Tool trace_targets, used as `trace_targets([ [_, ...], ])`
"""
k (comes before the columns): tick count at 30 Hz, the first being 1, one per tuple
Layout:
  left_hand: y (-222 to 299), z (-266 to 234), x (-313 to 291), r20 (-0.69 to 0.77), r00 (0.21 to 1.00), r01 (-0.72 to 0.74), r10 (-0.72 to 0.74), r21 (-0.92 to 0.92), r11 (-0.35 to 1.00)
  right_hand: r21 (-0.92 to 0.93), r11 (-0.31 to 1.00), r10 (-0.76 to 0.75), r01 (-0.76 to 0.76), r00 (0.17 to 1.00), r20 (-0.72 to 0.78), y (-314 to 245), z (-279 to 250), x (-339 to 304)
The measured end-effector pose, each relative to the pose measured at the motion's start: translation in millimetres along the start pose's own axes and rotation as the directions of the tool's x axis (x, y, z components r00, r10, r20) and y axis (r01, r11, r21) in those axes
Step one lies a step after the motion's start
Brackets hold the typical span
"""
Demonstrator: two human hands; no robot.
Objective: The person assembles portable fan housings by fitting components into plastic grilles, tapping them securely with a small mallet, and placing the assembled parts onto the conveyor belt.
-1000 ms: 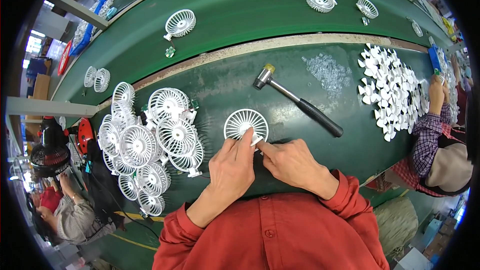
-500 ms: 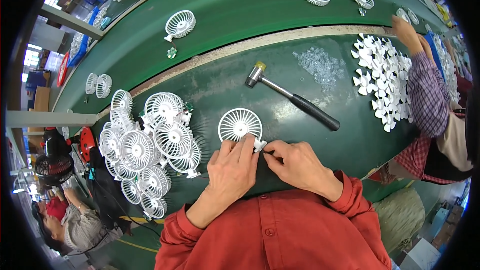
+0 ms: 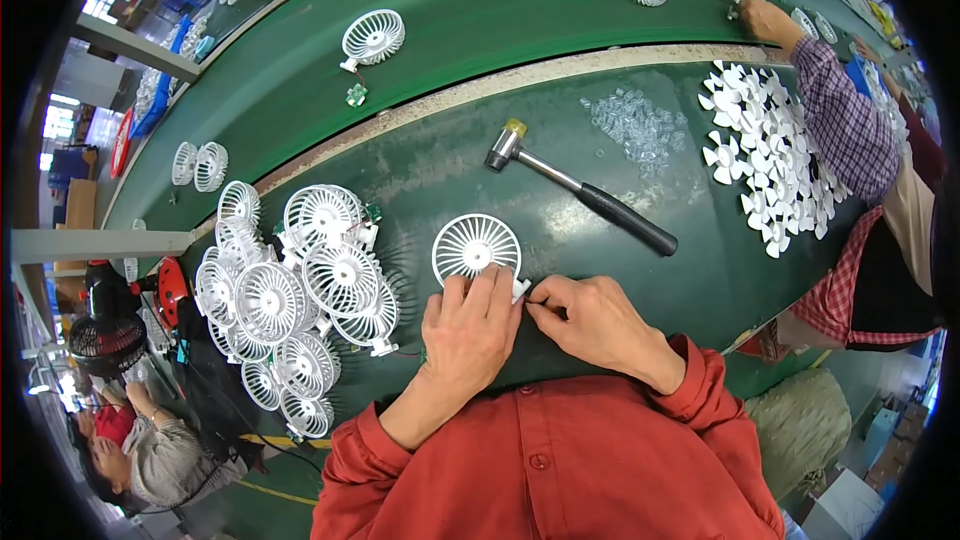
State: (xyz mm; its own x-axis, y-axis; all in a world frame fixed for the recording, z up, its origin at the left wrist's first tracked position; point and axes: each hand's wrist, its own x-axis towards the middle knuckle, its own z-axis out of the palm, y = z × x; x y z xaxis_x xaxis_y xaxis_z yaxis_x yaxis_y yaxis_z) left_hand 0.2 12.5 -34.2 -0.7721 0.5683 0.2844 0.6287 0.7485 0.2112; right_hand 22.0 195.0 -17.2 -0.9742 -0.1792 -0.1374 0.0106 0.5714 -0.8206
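Observation:
In front of me a round white fan housing (image 3: 477, 245) with radial slats lies on the green table. My left hand (image 3: 468, 325) is closed over its near edge, fingers pressing on the housing beside its short white neck (image 3: 519, 290). Close to that neck, my right hand (image 3: 600, 328) pinches with thumb and forefinger. A thin dark bit shows at those fingertips, too small to make out. Left of my hands is a heap of similar white fan housings (image 3: 272, 302), some with small green circuit boards.
A mallet (image 3: 590, 195) with a black handle lies beyond my hands. Past it are small clear plastic pieces (image 3: 640, 125) and a pile of white fan blades (image 3: 765, 150). A green conveyor belt (image 3: 500, 10) carries more housings. At right, a co-worker's hand (image 3: 770, 22) touches one.
Housings on the belt have shifted a little to the right. The co-worker's hand has reached leftward onto a housing there. My own hands have barely moved.

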Motion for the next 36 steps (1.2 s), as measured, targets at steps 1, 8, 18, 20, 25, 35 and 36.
trace_targets([
  [1, 0, 1, 0, -0.011, 1.0, -0.014, 0.014, 0.011, 1.0, -0.006, 1.0, -0.005, 0.005, 1.0, -0.003, 1, 0, 0],
  [8, 1, 10, -3, -0.069, 0.997, -0.037, 0.037, 0.013, 0.999, -0.104, 0.988, -0.12, 0.116, 0.992, -0.029, 4, -5, 2],
  [18, -8, -4, 2, -0.054, 0.998, -0.023, 0.015, -0.158, 0.987, -0.235, 0.956, -0.196, 0.173, 0.977, -0.08, 4, -11, 7],
  [20, -10, -10, 4, -0.053, 0.999, -0.011, -0.001, -0.222, 0.975, -0.199, 0.963, -0.207, 0.184, 0.973, -0.103, 1, -11, 9],
  [25, -16, -30, 12, -0.009, 1.0, 0.018, -0.022, -0.348, 0.937, -0.125, 0.964, -0.243, 0.233, 0.967, -0.075, -4, -13, 9],
  [35, -39, -69, 27, 0.446, 0.894, 0.332, 0.037, -0.717, 0.614, -0.258, 0.839, -0.511, 0.479, 0.857, -0.071, -38, -19, 6],
  [36, -40, -67, 26, 0.462, 0.886, 0.37, 0.023, -0.737, 0.566, -0.217, 0.849, -0.509, 0.483, 0.856, -0.088, -41, -19, 8],
])
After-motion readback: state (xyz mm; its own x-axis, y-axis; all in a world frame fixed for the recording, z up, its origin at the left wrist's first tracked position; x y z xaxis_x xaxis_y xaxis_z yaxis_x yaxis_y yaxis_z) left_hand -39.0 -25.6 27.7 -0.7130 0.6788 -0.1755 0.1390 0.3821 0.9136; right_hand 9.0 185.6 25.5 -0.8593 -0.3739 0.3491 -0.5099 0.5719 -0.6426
